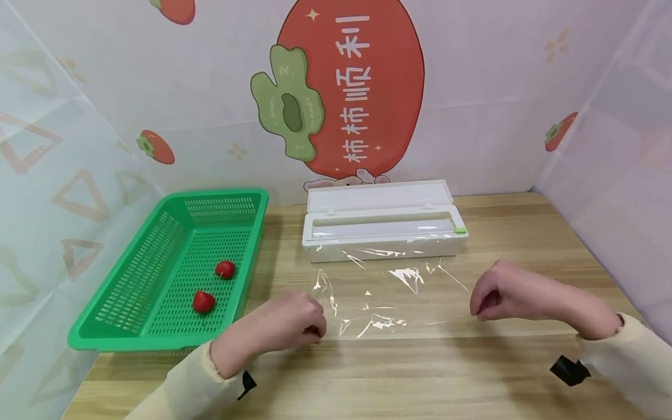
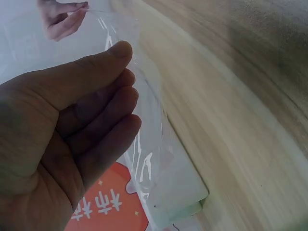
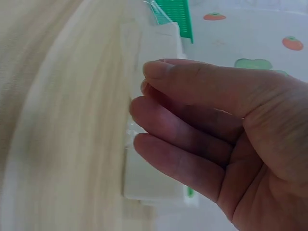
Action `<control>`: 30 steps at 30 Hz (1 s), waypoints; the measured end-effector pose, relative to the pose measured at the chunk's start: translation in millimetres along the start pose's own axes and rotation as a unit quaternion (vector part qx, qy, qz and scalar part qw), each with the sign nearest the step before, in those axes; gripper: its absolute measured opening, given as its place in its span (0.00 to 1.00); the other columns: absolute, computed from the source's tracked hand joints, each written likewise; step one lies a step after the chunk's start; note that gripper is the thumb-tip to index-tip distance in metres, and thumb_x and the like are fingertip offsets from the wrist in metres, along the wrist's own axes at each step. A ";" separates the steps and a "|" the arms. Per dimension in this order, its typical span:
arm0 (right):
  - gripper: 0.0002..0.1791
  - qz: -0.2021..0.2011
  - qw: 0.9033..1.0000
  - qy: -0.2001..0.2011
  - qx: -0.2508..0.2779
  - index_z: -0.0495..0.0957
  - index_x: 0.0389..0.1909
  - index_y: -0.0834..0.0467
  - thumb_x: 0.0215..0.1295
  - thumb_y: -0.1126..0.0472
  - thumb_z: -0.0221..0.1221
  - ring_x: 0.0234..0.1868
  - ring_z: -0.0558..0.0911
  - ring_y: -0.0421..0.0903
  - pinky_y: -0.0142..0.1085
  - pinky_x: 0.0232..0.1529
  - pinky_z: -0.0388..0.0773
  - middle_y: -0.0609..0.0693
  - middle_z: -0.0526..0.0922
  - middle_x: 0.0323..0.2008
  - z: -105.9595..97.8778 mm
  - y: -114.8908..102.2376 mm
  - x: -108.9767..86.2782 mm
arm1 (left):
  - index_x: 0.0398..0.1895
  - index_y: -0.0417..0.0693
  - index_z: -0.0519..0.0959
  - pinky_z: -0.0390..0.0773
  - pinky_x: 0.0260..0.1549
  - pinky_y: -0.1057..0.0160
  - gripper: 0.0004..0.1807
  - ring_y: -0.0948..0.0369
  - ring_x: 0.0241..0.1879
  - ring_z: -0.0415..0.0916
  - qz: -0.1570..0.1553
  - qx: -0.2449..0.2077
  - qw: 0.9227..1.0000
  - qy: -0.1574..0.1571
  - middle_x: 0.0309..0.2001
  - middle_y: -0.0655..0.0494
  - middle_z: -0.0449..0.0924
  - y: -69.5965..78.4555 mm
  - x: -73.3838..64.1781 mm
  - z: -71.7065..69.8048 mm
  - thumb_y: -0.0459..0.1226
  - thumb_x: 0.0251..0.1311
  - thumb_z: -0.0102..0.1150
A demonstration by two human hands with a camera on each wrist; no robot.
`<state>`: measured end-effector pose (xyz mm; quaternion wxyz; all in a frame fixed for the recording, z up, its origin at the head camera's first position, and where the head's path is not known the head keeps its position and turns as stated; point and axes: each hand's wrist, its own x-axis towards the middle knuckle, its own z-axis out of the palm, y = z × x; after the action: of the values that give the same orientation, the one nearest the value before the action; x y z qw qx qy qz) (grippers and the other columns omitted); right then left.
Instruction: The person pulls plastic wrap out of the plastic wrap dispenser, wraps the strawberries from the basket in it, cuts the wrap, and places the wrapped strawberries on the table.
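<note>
A clear sheet of plastic wrap [image 1: 385, 300] stretches over the table from the front of a white wrap dispenser box [image 1: 383, 249], whose lid [image 1: 380, 197] stands raised. My left hand [image 1: 287, 322] pinches the sheet's near left corner between thumb and forefinger. At the near right corner, my right hand [image 1: 506, 294] pinches it the same way. In the left wrist view the wrap [image 2: 147, 159] hangs creased and shiny behind the left hand [image 2: 91, 108]. The right wrist view shows the right hand's [image 3: 202, 115] thumb and forefinger meeting, with the dispenser box [image 3: 151, 178] behind.
A green plastic basket [image 1: 252, 256] stands on the left, holding two red strawberries, one nearer [image 1: 203, 302] and one farther [image 1: 225, 269]. A small bright green piece [image 1: 460, 230] sits at the box's right end. Printed cloth walls [image 1: 499, 116] enclose the wooden table [image 1: 409, 379].
</note>
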<state>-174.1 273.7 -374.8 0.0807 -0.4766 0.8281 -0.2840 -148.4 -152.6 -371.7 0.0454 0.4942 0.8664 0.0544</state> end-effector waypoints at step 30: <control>0.14 0.084 0.995 -0.053 0.002 0.81 0.22 0.45 0.49 0.69 0.70 0.24 0.72 0.25 0.24 0.24 0.74 0.32 0.78 0.21 44.6 16.7 2.2 | 0.14 0.56 0.78 0.66 0.21 0.77 0.13 0.74 0.19 0.63 -0.070 -0.054 0.994 -0.061 0.15 0.71 0.71 -11.0 7.5 31.9 0.34 0.45 0.74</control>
<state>-169.7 260.7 -420.5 0.1493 -0.4192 0.8592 -0.2525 -157.4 -150.2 -404.9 0.1288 0.4319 0.8901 0.0679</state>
